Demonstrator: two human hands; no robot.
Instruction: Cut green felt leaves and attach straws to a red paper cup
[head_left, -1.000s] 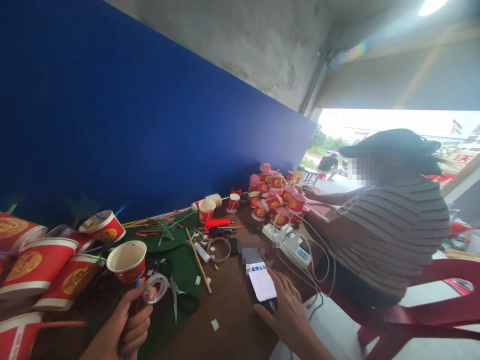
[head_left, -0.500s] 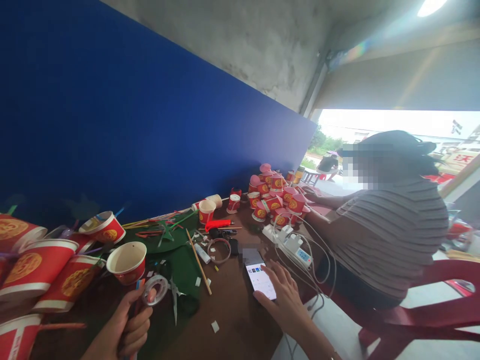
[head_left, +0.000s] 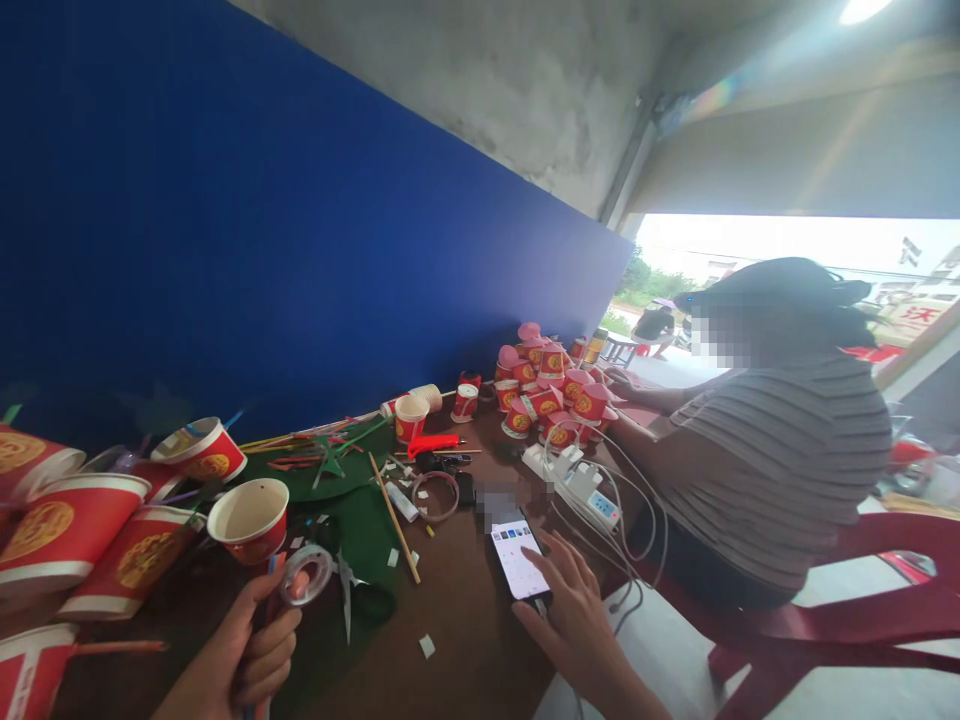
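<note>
My left hand (head_left: 259, 635) is closed round a roll of clear tape (head_left: 309, 577), with a finger through its ring. A thin blue stick (head_left: 277, 565) is also in that grip; its lower end shows below the fist. My right hand (head_left: 566, 590) is open over a smartphone (head_left: 517, 565) lying on the table, index fingertip at the lit screen. A row of small pictures shows on the screen. Close to my left hand are an empty paper cup (head_left: 251, 530) and scissors (head_left: 346, 595), partly on green material (head_left: 375, 530).
Red paper cups (head_left: 82, 520) crowd the left. Several decorated cups (head_left: 551, 400) are piled at the back, by a seated person (head_left: 780, 450). A white power strip (head_left: 574, 485) with trailing cables lies right of the phone. A wooden stick (head_left: 394, 515) and a red glue gun (head_left: 435, 445) lie mid-table.
My right hand has shifted slightly down and right, its index finger staying at the phone screen. My left hand keeps hold of the tape roll. The view has moved a little.
</note>
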